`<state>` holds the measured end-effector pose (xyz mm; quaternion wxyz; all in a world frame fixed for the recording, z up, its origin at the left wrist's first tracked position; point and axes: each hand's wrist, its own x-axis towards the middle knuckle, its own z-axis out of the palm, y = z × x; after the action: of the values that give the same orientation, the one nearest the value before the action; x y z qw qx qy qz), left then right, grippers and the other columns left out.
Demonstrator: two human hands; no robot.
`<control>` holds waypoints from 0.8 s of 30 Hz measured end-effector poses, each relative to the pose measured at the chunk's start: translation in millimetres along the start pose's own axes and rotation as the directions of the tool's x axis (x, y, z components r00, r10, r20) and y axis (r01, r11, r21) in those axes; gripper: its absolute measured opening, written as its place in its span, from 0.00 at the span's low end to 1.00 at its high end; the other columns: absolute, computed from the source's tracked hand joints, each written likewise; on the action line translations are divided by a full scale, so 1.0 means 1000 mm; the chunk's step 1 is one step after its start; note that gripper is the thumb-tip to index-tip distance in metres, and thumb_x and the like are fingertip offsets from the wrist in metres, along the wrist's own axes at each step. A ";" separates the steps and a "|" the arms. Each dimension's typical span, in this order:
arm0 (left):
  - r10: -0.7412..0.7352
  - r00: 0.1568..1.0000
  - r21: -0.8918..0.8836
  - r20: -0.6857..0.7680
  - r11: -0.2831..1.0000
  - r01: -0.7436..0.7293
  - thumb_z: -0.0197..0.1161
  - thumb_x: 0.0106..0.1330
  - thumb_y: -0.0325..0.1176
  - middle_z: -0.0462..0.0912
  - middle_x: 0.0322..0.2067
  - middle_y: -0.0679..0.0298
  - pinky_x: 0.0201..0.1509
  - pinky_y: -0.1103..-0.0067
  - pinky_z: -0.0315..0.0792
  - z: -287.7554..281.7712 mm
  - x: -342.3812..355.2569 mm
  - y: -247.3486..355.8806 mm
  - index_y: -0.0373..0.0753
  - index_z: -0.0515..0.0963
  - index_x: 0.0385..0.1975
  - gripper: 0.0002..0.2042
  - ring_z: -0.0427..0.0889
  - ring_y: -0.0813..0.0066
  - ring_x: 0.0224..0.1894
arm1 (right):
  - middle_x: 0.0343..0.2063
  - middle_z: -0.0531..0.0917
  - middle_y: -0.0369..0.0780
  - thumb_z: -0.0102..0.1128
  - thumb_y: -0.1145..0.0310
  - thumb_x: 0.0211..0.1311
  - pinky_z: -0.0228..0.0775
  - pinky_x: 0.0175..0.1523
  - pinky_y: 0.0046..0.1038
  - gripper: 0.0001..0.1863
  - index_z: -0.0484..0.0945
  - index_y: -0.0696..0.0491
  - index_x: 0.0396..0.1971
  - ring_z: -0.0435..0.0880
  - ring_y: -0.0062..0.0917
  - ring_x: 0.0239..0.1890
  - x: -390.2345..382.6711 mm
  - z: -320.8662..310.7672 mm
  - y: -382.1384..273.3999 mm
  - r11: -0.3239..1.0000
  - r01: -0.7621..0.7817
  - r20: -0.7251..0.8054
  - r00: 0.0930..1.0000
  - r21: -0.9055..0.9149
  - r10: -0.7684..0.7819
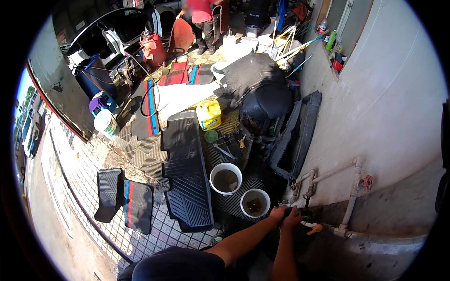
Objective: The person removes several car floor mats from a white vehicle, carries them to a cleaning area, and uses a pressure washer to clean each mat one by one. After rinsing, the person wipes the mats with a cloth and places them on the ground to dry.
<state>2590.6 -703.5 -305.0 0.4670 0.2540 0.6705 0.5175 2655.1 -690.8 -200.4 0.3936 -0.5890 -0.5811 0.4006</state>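
Beside the wall pipes at the lower right, my left hand [277, 213] and my right hand [291, 218] are close together. The fingers of both are curled round something small and dark that I cannot make out. Just right of them sits an orange-handled tap [315, 229] on a pale pipe [349, 213]. To the left of my hands stands a white bucket [242, 206] with murky liquid and something brownish in it. A second white bucket [212, 180], also holding cloudy liquid, is a little farther off.
A long black ribbed car mat [187, 173] lies left of the buckets, with smaller striped mats [139, 206] beyond. A yellow jug [208, 115], black plastic car parts [300, 131] and a red valve wheel [368, 183] are around. Another person [202, 18] stands at the back holding a red mat.
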 end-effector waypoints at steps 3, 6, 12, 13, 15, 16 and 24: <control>-0.327 0.934 -0.031 -0.140 0.945 0.326 0.57 0.65 0.53 0.85 0.47 0.40 0.59 0.62 0.75 0.003 -0.044 0.081 0.37 0.86 0.45 0.25 0.84 0.44 0.53 | 0.40 0.84 0.44 0.50 0.51 0.74 0.77 0.50 0.41 0.23 0.79 0.57 0.43 0.84 0.40 0.41 0.029 -0.020 0.022 0.291 -0.739 0.568 0.661 0.608 0.491; -0.118 0.983 0.086 -0.139 0.988 0.130 0.58 0.66 0.53 0.86 0.45 0.45 0.56 0.61 0.75 -0.003 -0.046 0.083 0.36 0.85 0.44 0.25 0.85 0.46 0.52 | 0.45 0.83 0.41 0.45 0.46 0.72 0.74 0.55 0.41 0.23 0.78 0.50 0.46 0.83 0.38 0.48 0.026 -0.026 0.026 0.340 -0.782 0.662 0.623 0.522 0.418; 0.139 0.963 -0.305 -0.229 0.930 -0.207 0.63 0.69 0.43 0.84 0.42 0.55 0.57 0.73 0.71 -0.012 -0.051 0.089 0.39 0.80 0.44 0.14 0.82 0.64 0.51 | 0.62 0.75 0.38 0.46 0.41 0.59 0.60 0.64 0.63 0.33 0.74 0.41 0.61 0.70 0.38 0.68 -0.022 -0.052 -0.038 0.338 -0.859 0.774 0.499 0.384 0.390; 0.189 0.942 -0.166 -0.278 0.956 -0.241 0.61 0.71 0.44 0.83 0.44 0.55 0.59 0.71 0.70 -0.014 -0.046 0.082 0.40 0.82 0.45 0.14 0.81 0.61 0.53 | 0.61 0.75 0.38 0.49 0.46 0.58 0.63 0.65 0.54 0.31 0.74 0.43 0.60 0.73 0.38 0.65 -0.035 -0.055 -0.047 0.339 -0.849 0.754 0.520 0.405 0.401; 0.236 0.943 0.175 -0.235 0.964 -0.198 0.59 0.72 0.46 0.83 0.46 0.55 0.62 0.68 0.70 -0.008 -0.035 0.065 0.41 0.83 0.48 0.16 0.80 0.56 0.55 | 0.60 0.75 0.40 0.52 0.51 0.57 0.69 0.62 0.47 0.33 0.70 0.46 0.63 0.73 0.40 0.63 -0.035 -0.041 -0.007 0.557 -0.639 0.566 0.756 0.531 0.328; -0.061 0.987 0.128 -0.148 0.988 0.080 0.58 0.72 0.50 0.82 0.51 0.54 0.64 0.65 0.70 -0.003 -0.051 0.091 0.44 0.83 0.51 0.19 0.78 0.51 0.58 | 0.60 0.74 0.44 0.55 0.53 0.61 0.71 0.61 0.45 0.32 0.68 0.51 0.63 0.75 0.41 0.62 -0.038 -0.045 -0.017 0.669 -0.538 0.366 0.842 0.514 0.396; -0.388 0.904 -0.735 0.178 0.558 0.385 0.66 0.65 0.34 0.84 0.47 0.57 0.52 0.67 0.78 -0.012 -0.073 0.123 0.36 0.82 0.49 0.14 0.83 0.61 0.47 | 0.39 0.85 0.50 0.55 0.47 0.72 0.75 0.46 0.42 0.28 0.78 0.61 0.48 0.85 0.45 0.41 -0.029 -0.024 -0.018 0.992 -0.106 -0.054 0.993 0.061 0.110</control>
<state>2594.4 -728.0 -163.9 0.6297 -0.1179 0.4331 0.6340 2671.1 -719.1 -174.3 0.4048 -0.6190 -0.5250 0.4211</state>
